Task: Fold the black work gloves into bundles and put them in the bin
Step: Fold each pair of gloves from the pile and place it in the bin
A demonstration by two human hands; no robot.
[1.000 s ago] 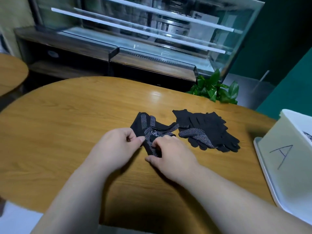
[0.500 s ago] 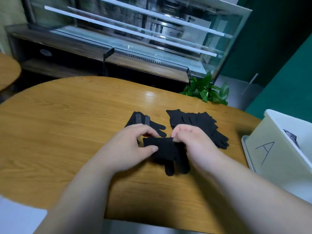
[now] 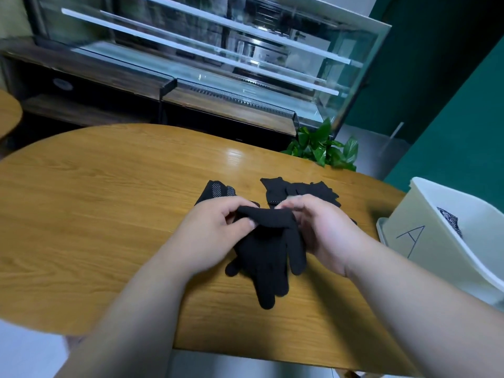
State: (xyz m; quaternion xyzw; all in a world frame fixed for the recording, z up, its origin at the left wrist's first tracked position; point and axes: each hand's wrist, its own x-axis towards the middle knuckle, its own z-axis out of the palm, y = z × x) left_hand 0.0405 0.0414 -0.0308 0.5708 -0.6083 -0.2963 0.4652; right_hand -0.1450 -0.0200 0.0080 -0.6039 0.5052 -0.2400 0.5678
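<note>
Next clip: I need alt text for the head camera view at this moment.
The left hand and the right hand pinch the cuff of a black glove over a wooden table, its tips pointing toward the camera. More black gloves lie behind; a white bin marked A stands at right.

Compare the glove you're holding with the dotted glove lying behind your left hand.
The held glove shows a plain black side; the dotted glove shows white grip dots. The held glove is pinched at its cuff by the left hand and right hand, fingers pointing toward the person; the dotted glove lies on the table, partly hidden. Both are black work gloves.
</note>
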